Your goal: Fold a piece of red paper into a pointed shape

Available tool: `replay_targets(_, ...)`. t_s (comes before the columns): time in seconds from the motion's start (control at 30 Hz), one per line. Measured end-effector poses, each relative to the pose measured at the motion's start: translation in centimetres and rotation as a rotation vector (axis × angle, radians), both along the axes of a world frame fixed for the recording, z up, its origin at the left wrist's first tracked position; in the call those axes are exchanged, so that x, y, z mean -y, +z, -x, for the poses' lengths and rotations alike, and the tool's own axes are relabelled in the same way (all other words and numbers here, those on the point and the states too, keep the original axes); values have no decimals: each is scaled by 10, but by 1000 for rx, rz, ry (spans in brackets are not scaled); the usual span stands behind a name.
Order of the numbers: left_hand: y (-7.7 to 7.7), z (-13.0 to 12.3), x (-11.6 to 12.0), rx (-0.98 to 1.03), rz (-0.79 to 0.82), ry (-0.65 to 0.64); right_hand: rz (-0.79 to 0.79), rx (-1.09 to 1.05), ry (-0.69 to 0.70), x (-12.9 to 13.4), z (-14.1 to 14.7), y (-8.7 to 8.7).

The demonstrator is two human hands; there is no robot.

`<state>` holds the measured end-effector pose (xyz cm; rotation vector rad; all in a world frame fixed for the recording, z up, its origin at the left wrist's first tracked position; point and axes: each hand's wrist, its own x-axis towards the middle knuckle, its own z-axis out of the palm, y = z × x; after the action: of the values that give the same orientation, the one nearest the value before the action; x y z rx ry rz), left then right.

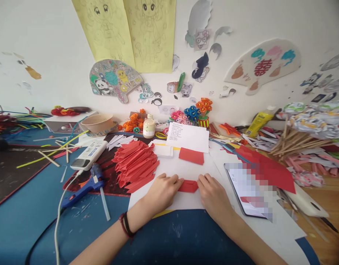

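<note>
A small folded strip of red paper [188, 186] lies on white sheets in front of me, one end under each hand. My left hand [165, 189] has its fingers closed on the strip's left end. At the right end, my right hand [212, 191] pinches the same piece with bent fingers. Just beyond them lies a flat red paper rectangle [191, 156]. To the left of my left hand, many folded red paper pieces [134, 163] sit in a dense pile. A stack of small white paper [163, 151] and a handwritten note sheet [188, 138] are farther back.
A blue glue gun [85, 189] with a glue stick and a white power strip [89, 154] lie at left, cables running forward. At right are a tablet-like device [246, 191], a large red sheet [268, 165] and a yellow bottle [260, 121]. Paper flowers [204, 108] stand by the wall.
</note>
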<state>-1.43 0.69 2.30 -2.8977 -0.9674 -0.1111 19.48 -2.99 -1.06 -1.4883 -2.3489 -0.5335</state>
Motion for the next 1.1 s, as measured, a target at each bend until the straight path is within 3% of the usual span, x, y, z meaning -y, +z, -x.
replay_targets(0.17,-1,0,-2,5,17,6,-86,-184,23,2,-9,0)
replay_targets(0.27,-3,0,-1,11,16,11,-137,-223,150,3,-3,2)
replay_targets(0.4,-4,-2,0,5,16,12,-66,-226,276,1,12,3)
replay_targets(0.7,-2,-4,0,52,29,61,55,-368,215,0,11,2)
replay_targets(0.93,-2,5,1,163,46,93,102,-362,231,7,8,2)
replay_targets(1.1,-5,13,-5,272,48,72,146,-595,177,11,-2,8)
